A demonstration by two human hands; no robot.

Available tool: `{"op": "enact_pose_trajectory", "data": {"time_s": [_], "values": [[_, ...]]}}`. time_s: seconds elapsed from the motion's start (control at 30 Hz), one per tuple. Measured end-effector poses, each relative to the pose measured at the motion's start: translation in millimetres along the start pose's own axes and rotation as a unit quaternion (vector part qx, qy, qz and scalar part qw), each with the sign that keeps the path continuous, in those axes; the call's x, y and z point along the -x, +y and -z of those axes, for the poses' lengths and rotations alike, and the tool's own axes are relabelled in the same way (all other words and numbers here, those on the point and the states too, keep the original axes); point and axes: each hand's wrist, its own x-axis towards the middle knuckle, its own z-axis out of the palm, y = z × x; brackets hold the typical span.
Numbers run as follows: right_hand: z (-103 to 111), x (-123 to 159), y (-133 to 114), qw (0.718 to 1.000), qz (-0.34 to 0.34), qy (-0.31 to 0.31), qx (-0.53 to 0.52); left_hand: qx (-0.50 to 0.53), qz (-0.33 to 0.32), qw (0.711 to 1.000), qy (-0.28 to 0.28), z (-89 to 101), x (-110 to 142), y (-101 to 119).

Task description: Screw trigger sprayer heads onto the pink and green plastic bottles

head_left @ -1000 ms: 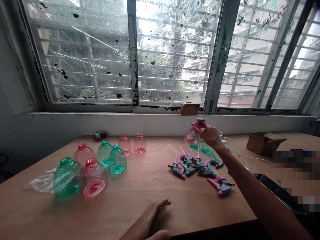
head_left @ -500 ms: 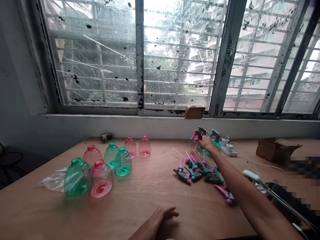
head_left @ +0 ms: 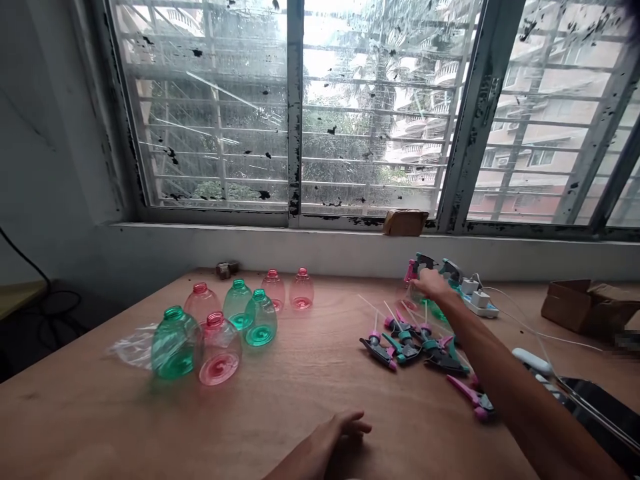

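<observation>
A: Right hand (head_left: pixel 431 283): fingers at the spray head (head_left: pixel 410 271); pinching or not, can't tell. Pink bottle (head_left: pixel 407 295) right below them. Left hand (head_left: pixel 345 427) bare, fingers loosely spread.
B: Risk?
A: Fingers snagging could tip it, or bump the green bottle (head_left: pixel 455 283) just right.
B: Obstacles?
A: Loose sprayers (head_left: pixel 407 350) between both hands; power strip (head_left: pixel 484 310) farther right.

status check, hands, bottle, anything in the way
Right hand at top of pink spray bottle, grip unclear. Left hand empty, near side of table. Loose spray heads lie in front of bottle, might crowd the path.
</observation>
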Motion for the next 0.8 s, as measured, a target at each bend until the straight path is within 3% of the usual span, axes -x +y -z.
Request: {"op": "enact_pose_trajectory", "data": {"time_s": [0.07,0.17,0.23,0.37,0.5,0.63,0.8], "values": [[11,11,-18,0.999,0.039,-0.025,-0.012,0.012,0.006,1.0,0.007,-0.5,7,20],[10,41,-66,0.986,0.15,-0.046,-0.058,0.025,0.065,0.998,0.006,0.2,14,41],[-3,68,-110,0.959,0.251,-0.073,-0.106,0.026,0.039,0.999,0.011,1.1,15,42],[-45,127,-195,0.88,0.417,-0.106,-0.203,0.022,-0.014,1.0,0.007,3.4,9,21],[-81,168,-244,0.846,0.44,-0.125,-0.275,-0.002,-0.014,1.0,-0.006,6.5,1,12],[-97,177,-245,0.84,0.417,-0.151,-0.313,-0.008,-0.032,0.999,-0.016,5.6,0,17],[-80,187,-184,0.838,0.395,-0.168,-0.338,-0.06,0.03,0.996,0.05,-0.7,9,36]]}}
